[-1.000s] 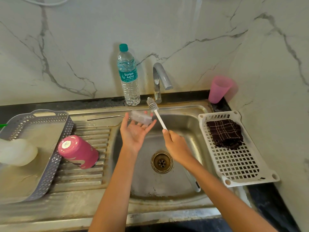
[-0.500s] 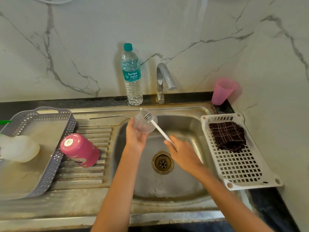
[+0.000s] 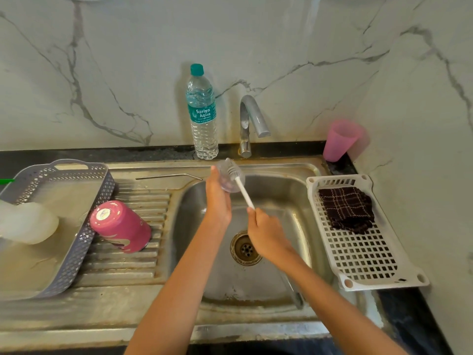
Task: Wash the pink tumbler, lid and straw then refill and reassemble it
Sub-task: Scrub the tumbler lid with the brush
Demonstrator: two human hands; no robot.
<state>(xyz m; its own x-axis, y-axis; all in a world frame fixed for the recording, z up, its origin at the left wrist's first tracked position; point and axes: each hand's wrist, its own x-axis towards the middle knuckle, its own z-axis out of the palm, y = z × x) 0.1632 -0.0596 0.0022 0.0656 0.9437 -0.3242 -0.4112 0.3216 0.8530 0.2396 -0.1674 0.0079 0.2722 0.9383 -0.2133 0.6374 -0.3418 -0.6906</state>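
We start with the stainless steel sink (image 3: 294, 185), set into the bench, whose basin lies under both our hands. On its ribbed drainboard sits the grey perforated plastic basket (image 3: 84, 239). Just beside it the pink cylindrical tumbler (image 3: 120, 226) rests tilted, base up, apart from its other parts. Over the basin's back left corner our left grip (image 3: 217, 201) is curled round the clear round plastic lid (image 3: 226, 180). Our right grip (image 3: 266, 234) is closed on the handle of the white long-handled bottle brush (image 3: 244, 192), whose bristle head sits against the lid. The thin bent metal straw (image 3: 169, 176) lies on the sink's rim behind the drainboard, just left of the lid, untouched.

We judge the lid's scrubbing to be the step in hand, with the straw, the refill and the reassembly yet to come. The main risk is the lid: it is small, smooth and likely wet, so a hard push of the brush could pop it out of our left grip into the basin. A careless forearm could also set the tilted tumbler rolling along the ribs, or nudge the straw over the edge
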